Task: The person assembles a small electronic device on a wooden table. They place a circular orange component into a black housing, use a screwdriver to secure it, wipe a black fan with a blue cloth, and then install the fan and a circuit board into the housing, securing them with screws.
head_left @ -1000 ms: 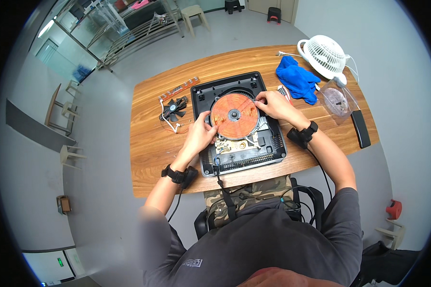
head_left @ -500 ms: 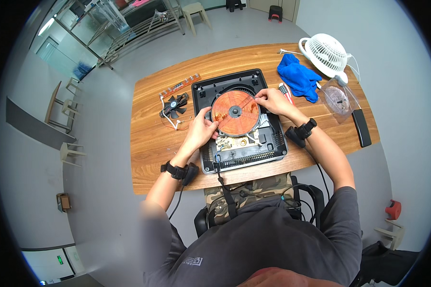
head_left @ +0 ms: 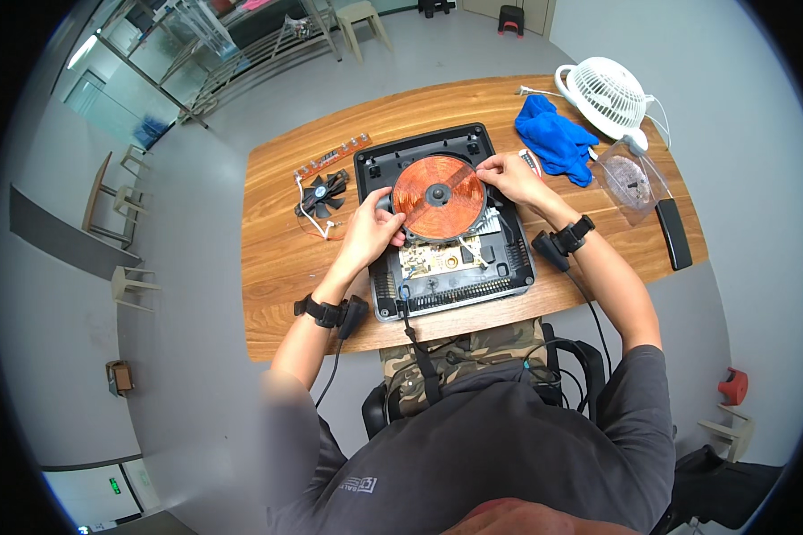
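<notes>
A round copper induction coil (head_left: 424,207) with a black hub is held between my two hands over the open black cooker housing (head_left: 500,272). My left hand (head_left: 372,230) grips its left rim, thumb on top and fingers curled beneath. At the upper right rim my right hand (head_left: 510,181) pinches the edge between thumb and fingertips. A pale circuit board (head_left: 433,260) shows in the housing below the coil's near edge, with a ribbed metal heat sink (head_left: 489,219) at its right. The coil's underside is hidden.
Left of the housing lie a black fan (head_left: 323,193) with wires and a narrow orange circuit strip (head_left: 334,157). Toward the right are a blue cloth (head_left: 553,141), a white basket-like appliance part (head_left: 608,94), a clear bag (head_left: 626,183) and a black bar (head_left: 674,234).
The coil has moved slightly away from me and its surface has turned or tilted a little. More of the circuit board shows. Both hands still hold the rim.
</notes>
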A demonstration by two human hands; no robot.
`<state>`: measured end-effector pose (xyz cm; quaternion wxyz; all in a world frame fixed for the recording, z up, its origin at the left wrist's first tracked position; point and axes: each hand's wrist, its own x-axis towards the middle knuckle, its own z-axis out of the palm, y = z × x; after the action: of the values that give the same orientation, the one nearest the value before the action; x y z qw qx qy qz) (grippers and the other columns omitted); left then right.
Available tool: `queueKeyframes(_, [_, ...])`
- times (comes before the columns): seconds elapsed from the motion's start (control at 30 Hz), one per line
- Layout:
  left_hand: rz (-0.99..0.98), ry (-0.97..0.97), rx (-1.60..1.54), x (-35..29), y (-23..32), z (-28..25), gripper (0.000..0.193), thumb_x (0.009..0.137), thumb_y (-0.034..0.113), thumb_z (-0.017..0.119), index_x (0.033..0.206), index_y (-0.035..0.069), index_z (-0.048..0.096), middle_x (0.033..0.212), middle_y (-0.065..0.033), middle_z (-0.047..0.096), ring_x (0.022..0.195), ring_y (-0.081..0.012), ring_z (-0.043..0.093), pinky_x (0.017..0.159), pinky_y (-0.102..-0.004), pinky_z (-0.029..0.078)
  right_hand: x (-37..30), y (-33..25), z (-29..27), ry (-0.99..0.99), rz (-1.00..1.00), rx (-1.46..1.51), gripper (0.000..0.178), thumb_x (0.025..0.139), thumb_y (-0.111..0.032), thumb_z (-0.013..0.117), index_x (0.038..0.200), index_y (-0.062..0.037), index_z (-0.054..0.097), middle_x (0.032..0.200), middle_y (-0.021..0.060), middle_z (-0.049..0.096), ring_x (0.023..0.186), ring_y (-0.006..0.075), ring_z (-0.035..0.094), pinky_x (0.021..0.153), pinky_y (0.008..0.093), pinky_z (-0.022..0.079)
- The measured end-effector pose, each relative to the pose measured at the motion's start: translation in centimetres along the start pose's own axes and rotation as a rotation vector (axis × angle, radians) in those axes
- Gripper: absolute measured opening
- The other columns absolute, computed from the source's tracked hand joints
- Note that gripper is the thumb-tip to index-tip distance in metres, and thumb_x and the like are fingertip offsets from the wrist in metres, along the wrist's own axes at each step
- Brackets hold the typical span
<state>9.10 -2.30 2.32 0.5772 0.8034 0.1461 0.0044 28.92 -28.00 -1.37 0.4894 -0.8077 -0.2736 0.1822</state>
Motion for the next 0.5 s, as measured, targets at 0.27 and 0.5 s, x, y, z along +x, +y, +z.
queueKeyframes(0.27, [0.023,-0.053,0.095,-2.3,-1.0,-0.3,0.061,0.096,0.010,0.072,0.150,0.000,0.043,0.073,-0.0016,0.066,0.061,-0.0084,0.062,0.055,-0.0237,0.051,-2.2,-1.0,-0.8,-0.141,0.036,-0.008,0.028,0.093,-0.022,0.074,0.104,0.0030,0.074,0.089,0.0067,0.075,0.080,0.0113,0.068,0.073,0.0278,0.053])
queueKeyframes(0.5, [0.038,-0.033,0.177,-2.5,-1.7,0.3,0.069,0.091,0.016,0.078,0.149,-0.002,0.045,0.076,-0.0051,0.072,0.072,-0.0104,0.066,0.070,-0.0289,0.053,-3.0,-1.5,-1.2,-0.146,0.007,-0.049,0.027,0.092,-0.020,0.075,0.103,0.0048,0.073,0.085,0.0072,0.075,0.077,0.0110,0.068,0.071,0.0276,0.053])
